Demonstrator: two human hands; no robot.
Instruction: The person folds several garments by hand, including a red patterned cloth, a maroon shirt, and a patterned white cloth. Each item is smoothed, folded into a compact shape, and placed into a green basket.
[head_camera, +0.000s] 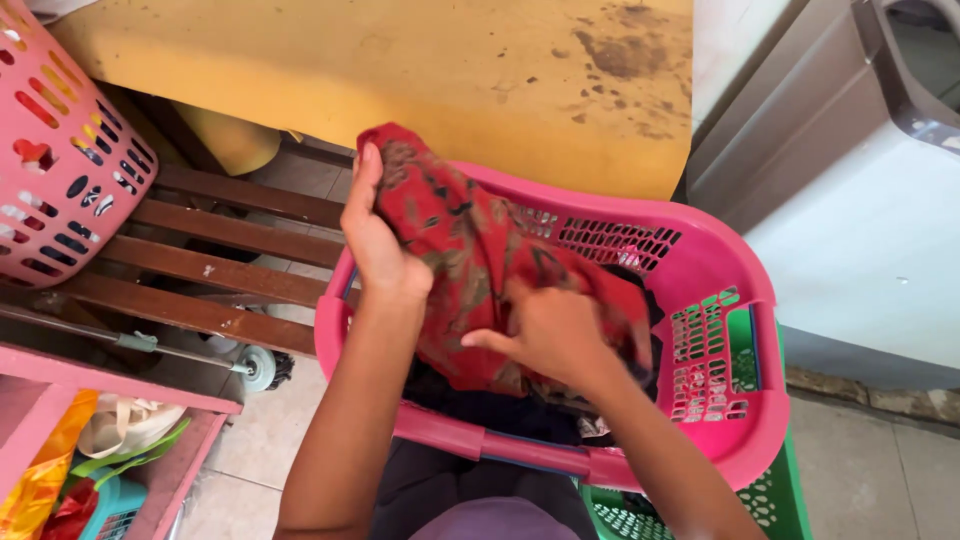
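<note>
A red patterned cloth (455, 250) hangs over the near-left part of a pink laundry basket (735, 400). My left hand (375, 235) grips the cloth's upper edge and lifts it above the basket's rim. My right hand (555, 335) clutches the cloth lower down, inside the basket, fingers closed on the fabric. Dark clothes (500, 410) lie under the cloth in the basket. A green basket (775, 500) sits beneath the pink one.
A yellow stained table top (400, 70) lies just beyond the basket. A second pink basket (60, 150) stands at the left on wooden slats (210, 260). A white appliance (850, 200) is at the right. A pink shelf with bags (100, 440) sits at the bottom left.
</note>
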